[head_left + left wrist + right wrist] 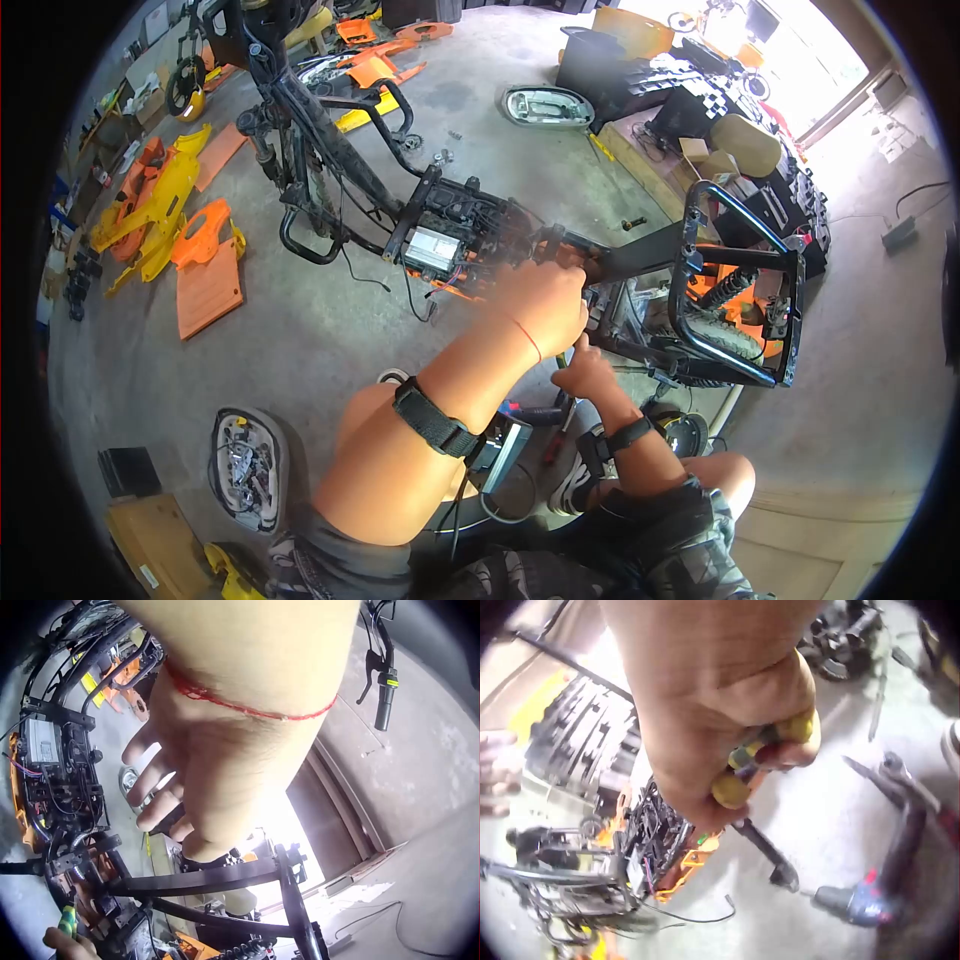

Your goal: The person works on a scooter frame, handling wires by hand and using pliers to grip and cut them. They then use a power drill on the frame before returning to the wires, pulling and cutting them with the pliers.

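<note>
The black motorbike frame (640, 255) lies before me, with wiring and a silver box (434, 250) in its middle part. Over that middle part reaches my left hand (545, 305), a red string round its wrist. In the left wrist view my left hand (195, 780) has its fingers loosely extended and holds nothing. My right hand (588, 372) is lower and to the right, beside the frame's near side. It grips a tool by its yellow-and-green handle (68, 921); my fingers hide much of this handle (742, 757), and I cannot tell the tool's kind.
A cordless drill (862, 900) lies on the floor near my feet. Orange and yellow body panels (210, 285) are spread out at the left. A white tray of small parts (248, 470) sits at the lower left, another tray (547, 107) farther back. Boxes crowd a wooden platform (645, 185) at back right.
</note>
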### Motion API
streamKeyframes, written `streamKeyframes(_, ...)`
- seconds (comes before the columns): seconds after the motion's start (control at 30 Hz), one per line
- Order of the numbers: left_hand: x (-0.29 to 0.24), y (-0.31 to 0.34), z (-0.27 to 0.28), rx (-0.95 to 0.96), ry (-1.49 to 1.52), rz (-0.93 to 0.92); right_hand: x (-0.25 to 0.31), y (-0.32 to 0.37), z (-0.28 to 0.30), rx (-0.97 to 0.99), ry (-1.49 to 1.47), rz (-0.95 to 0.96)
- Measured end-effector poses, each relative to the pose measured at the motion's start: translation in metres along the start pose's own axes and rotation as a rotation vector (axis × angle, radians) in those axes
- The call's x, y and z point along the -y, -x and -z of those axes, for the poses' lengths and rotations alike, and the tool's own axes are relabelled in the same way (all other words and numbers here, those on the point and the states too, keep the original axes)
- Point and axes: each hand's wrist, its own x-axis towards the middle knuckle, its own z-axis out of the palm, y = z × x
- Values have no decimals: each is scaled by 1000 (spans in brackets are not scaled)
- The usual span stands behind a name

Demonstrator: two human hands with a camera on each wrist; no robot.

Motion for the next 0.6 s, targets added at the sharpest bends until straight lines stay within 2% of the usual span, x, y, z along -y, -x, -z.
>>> streamKeyframes(0.03,0,1,4,-5,0,14,-4,-1,-7,4,4,1)
streamKeyframes(0.1,-2,2,7,41,-2,55,-3,4,-15,269,-1138,-201)
streamKeyframes(0.13,-3,2,8,36,-2,49,-3,5,-22,250,-1340,-187)
streamKeyframes(0.23,-6,2,8,36,24,33,-13,-1,-32,319,-1518,-156)
streamKeyframes(0.4,-12,2,6,46,-13,20,-20,-6,-36,355,-1515,-172)
streamKeyframes(0.6,-9,4,10,34,-22,33,-27,-6,-37,439,-1688,-160)
